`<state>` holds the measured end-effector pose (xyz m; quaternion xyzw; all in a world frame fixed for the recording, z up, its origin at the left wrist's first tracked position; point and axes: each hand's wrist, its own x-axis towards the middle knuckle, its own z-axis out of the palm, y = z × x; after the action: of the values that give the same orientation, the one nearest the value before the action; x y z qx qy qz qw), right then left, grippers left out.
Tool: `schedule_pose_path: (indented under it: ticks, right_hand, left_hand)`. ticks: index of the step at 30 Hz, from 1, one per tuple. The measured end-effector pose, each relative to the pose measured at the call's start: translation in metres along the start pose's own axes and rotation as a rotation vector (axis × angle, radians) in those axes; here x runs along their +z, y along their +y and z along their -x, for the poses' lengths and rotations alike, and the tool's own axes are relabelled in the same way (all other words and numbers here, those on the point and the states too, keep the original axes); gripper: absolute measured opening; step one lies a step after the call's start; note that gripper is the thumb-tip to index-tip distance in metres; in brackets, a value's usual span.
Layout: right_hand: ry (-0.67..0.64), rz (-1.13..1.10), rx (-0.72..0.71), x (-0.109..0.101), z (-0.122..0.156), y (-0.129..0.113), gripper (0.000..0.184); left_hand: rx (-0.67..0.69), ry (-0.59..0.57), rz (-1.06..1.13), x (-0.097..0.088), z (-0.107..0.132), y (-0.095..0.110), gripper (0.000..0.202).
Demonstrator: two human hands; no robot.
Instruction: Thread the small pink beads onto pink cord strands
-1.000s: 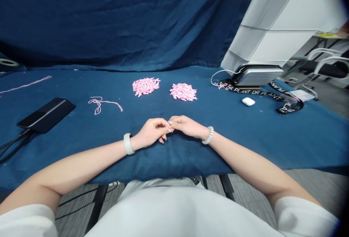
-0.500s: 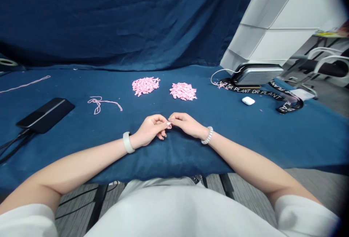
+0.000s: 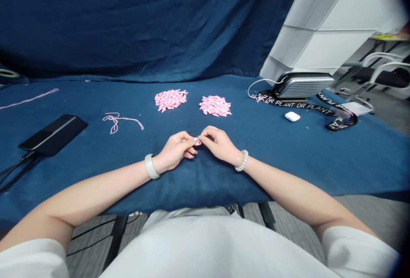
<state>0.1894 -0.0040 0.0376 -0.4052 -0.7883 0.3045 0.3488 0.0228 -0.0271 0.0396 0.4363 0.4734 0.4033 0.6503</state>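
My left hand (image 3: 177,150) and my right hand (image 3: 220,143) meet fingertip to fingertip above the near part of the blue-covered table. Both are closed in a pinch. A tiny pale pink piece (image 3: 197,140) shows between the fingertips; most of it is covered, so its kind is unclear. Beyond my hands lie two heaps of small pink pieces, a left heap (image 3: 171,100) and a right heap (image 3: 215,106). Left of them rests a loose tangle of pink string (image 3: 115,121).
A black flat device (image 3: 54,135) with cables lies at the left, and a length of pink string (image 3: 30,98) behind it. To the right are a white earbud case (image 3: 292,117), a black lettered strap (image 3: 294,106) and a silver ridged case (image 3: 304,86). A blue curtain (image 3: 137,21) hangs behind.
Both hands have shifted slightly away from my body, still pinched together. My right hand has turned a little at the wrist. The heaps and string have stayed put.
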Motion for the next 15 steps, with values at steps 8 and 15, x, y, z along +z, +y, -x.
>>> schedule_pose_path:
  ticks: [8, 15]
  right_hand:
    - [0.099, 0.224, -0.393, -0.001, 0.006, 0.000, 0.021]
    - [0.115, 0.418, -0.560, 0.002, 0.005, 0.012, 0.019]
  left_hand:
    - [0.002, 0.029, 0.043, 0.000, -0.001, 0.000, 0.024]
    - [0.009, 0.025, 0.067, 0.000, -0.002, -0.001, 0.027]
